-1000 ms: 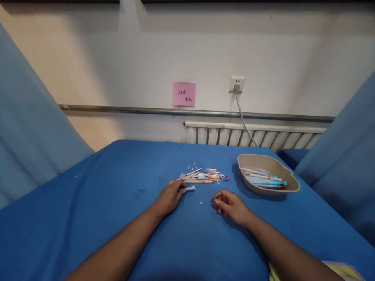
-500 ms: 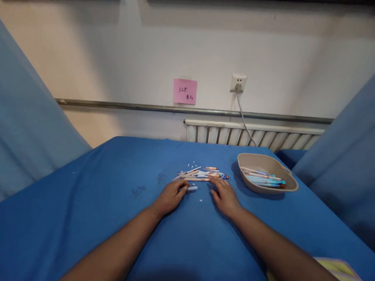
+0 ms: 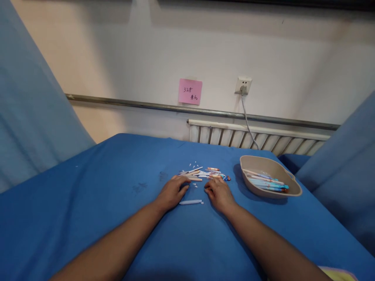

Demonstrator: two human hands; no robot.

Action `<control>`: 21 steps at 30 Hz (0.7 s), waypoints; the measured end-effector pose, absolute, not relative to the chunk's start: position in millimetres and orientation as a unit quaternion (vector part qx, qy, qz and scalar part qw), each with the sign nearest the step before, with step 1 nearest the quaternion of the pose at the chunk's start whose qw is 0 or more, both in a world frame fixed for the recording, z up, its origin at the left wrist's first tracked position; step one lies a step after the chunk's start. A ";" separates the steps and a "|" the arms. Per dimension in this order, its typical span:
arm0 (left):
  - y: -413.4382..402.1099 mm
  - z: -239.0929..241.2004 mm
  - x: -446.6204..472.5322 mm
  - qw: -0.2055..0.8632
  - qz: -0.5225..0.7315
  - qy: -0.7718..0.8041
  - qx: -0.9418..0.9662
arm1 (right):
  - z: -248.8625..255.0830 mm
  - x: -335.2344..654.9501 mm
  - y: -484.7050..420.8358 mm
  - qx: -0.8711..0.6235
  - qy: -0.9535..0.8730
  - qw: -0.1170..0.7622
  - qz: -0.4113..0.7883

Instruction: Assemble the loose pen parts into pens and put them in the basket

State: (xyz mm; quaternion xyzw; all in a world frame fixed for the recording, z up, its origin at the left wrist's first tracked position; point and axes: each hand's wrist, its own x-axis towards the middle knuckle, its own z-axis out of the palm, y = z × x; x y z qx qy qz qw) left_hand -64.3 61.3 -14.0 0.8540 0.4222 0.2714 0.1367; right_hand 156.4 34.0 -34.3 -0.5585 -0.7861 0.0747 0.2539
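My left hand [image 3: 172,192] rests at the near left edge of a pile of loose pen parts [image 3: 197,173], its fingertips closed at the left end of a beige pen barrel [image 3: 197,179]. Just below that hand a pale blue pen barrel [image 3: 190,202] lies flat on the blue cloth, with a small white piece [image 3: 202,203] at its right end. My right hand [image 3: 220,192] is at the pile's near right side, fingers curled in and thumb against them. Anything between those fingers is hidden. Small white tips [image 3: 195,186] lie between the hands.
On the right a beige basket [image 3: 271,163] holds several pens [image 3: 265,182]. Blue cloth [image 3: 117,226] covers the table. Behind it are a radiator [image 3: 222,134], a plugged-in socket [image 3: 243,86] and a pink note [image 3: 190,91]. Curtains [image 3: 32,89] hang at both sides; a yellow item [image 3: 336,274] sits lower right.
My left hand has let go of the pale blue barrel, which now lies nearer me, and has moved to the beige barrel. My right fingers have curled in. The view has shifted slightly.
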 end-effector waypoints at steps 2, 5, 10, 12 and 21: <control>60.5 -12.7 -63.8 0.133 0.273 0.421 0.855 | -36.5 158.5 34.7 -0.553 -0.785 0.269 0.079; 56.5 -8.2 -62.6 0.133 0.289 0.413 0.854 | -39.3 161.6 35.4 -0.553 -0.779 0.287 0.079; 43.4 3.6 -59.3 0.171 0.241 0.369 0.881 | -40.4 167.9 36.7 -0.575 -0.756 0.306 0.067; 38.9 7.3 -57.6 0.184 0.206 0.336 0.900 | -40.1 170.1 37.6 -0.582 -0.750 0.309 0.063; 42.0 2.8 -55.0 0.187 0.189 0.310 0.913 | -34.3 166.3 41.9 -0.575 -0.770 0.272 0.049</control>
